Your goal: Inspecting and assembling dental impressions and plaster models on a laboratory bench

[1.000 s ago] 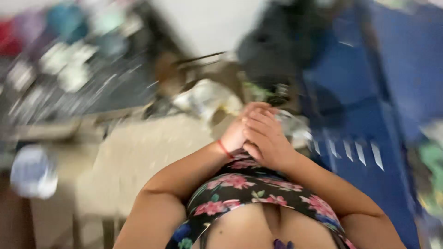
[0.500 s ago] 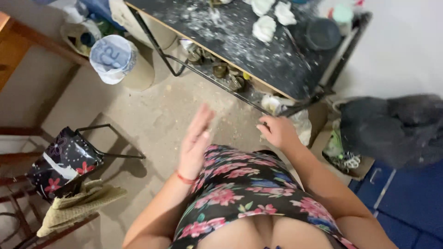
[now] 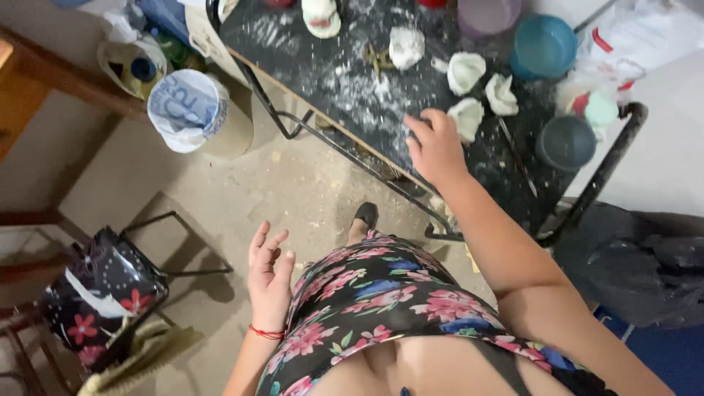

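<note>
Two hands visible: right hand [image 3: 434,145] spread, empty, reaching toward white dough lump [image 3: 466,117] on floured black table [image 3: 345,81]; left hand [image 3: 268,273] relaxed open, empty, hanging beside floral dress [image 3: 381,301].

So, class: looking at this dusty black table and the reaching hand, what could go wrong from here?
1. The right hand reaches toward small white clay-like lumps crowded together; its fingers might knock a neighbouring lump.
2. The blue round plastic cup and dark grey round cup stand close by; a sweeping arm could tip them.
3. White powder on the black metal-framed table may transfer to the hand.
</note>
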